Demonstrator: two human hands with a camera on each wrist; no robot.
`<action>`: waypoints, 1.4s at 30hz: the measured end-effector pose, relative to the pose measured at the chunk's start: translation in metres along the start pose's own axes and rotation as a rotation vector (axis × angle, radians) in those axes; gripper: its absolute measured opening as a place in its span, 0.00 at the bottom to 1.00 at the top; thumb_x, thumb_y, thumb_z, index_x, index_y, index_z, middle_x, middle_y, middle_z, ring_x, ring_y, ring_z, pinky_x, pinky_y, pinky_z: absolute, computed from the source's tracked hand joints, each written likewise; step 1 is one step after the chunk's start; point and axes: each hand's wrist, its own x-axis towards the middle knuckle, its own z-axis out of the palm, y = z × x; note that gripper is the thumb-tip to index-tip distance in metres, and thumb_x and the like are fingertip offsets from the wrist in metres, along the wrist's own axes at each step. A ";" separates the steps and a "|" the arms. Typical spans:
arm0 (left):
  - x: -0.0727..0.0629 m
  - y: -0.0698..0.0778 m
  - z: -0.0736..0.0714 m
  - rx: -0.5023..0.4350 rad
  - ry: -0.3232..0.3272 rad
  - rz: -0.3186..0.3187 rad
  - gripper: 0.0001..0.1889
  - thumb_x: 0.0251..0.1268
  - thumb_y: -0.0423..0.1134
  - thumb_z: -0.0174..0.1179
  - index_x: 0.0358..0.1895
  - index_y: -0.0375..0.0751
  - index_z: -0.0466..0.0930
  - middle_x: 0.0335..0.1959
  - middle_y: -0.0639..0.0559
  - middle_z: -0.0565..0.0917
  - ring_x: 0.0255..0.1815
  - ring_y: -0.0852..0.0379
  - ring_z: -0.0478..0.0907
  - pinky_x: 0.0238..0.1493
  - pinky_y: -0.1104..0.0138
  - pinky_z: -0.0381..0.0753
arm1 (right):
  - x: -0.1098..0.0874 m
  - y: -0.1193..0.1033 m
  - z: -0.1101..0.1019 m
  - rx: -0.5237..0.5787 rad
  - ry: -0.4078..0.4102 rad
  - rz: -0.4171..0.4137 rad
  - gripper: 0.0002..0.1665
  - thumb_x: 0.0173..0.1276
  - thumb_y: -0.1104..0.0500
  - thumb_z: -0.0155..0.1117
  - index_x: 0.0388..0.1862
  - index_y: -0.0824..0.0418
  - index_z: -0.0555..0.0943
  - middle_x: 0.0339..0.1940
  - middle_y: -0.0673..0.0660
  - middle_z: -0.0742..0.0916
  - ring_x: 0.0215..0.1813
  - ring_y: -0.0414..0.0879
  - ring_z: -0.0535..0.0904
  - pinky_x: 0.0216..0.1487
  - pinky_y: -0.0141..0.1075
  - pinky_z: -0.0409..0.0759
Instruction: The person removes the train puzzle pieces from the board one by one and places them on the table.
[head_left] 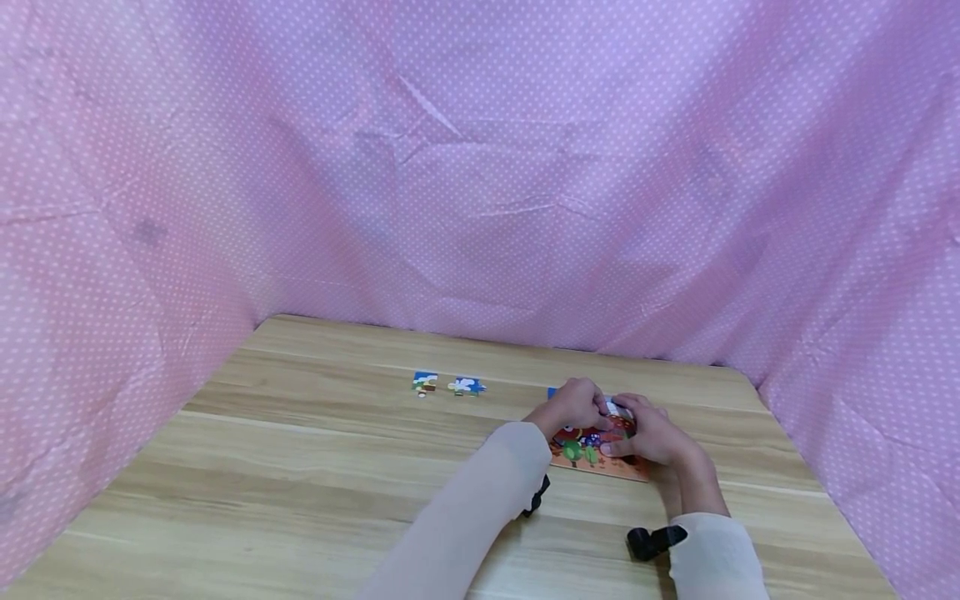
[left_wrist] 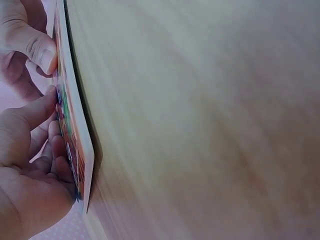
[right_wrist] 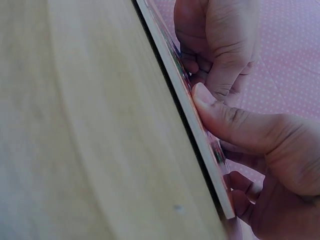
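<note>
I view a wooden table (head_left: 300, 475) walled by pink cloth (head_left: 480, 183), with wide room left of the puzzle (head_left: 581, 460), set right, toward the far side. Left hand (head_left: 577, 403) and right hand (head_left: 654, 433) touch it; whether they pinch, I cannot tell.

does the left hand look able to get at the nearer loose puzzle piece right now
Probably yes: only bare tabletop shows between the left hand and the nearer loose puzzle piece, though it would first have to leave the puzzle.
</note>
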 end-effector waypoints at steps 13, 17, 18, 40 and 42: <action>-0.004 0.002 -0.001 -0.038 -0.032 -0.008 0.06 0.64 0.42 0.73 0.36 0.49 0.85 0.27 0.59 0.80 0.27 0.64 0.73 0.32 0.71 0.74 | -0.001 0.008 -0.002 0.123 0.001 -0.009 0.56 0.54 0.50 0.85 0.74 0.69 0.65 0.71 0.73 0.67 0.68 0.68 0.64 0.69 0.66 0.62; -0.004 0.002 0.001 -0.044 -0.037 -0.004 0.06 0.64 0.41 0.73 0.37 0.48 0.85 0.29 0.60 0.80 0.29 0.64 0.75 0.34 0.71 0.76 | -0.002 0.011 -0.003 0.189 -0.007 -0.015 0.53 0.55 0.54 0.84 0.73 0.69 0.66 0.69 0.71 0.69 0.65 0.64 0.69 0.68 0.61 0.65; -0.004 0.002 0.001 -0.040 -0.037 -0.008 0.06 0.64 0.41 0.73 0.37 0.48 0.85 0.29 0.60 0.80 0.30 0.64 0.75 0.35 0.70 0.76 | -0.003 0.011 -0.003 0.195 -0.007 -0.016 0.52 0.55 0.54 0.84 0.72 0.69 0.66 0.68 0.71 0.70 0.65 0.63 0.69 0.67 0.60 0.65; -0.002 0.000 -0.004 0.004 0.003 0.028 0.07 0.63 0.44 0.74 0.35 0.49 0.85 0.30 0.61 0.80 0.32 0.66 0.75 0.37 0.73 0.75 | 0.000 0.010 -0.005 0.184 -0.005 0.012 0.53 0.54 0.55 0.85 0.72 0.71 0.65 0.69 0.73 0.69 0.65 0.66 0.68 0.69 0.64 0.63; -0.002 -0.002 -0.009 0.007 0.007 0.046 0.07 0.63 0.44 0.74 0.35 0.49 0.85 0.30 0.62 0.80 0.32 0.67 0.75 0.37 0.74 0.75 | 0.000 0.009 -0.005 0.176 -0.011 0.019 0.55 0.54 0.55 0.84 0.73 0.72 0.64 0.72 0.75 0.66 0.68 0.68 0.66 0.71 0.66 0.60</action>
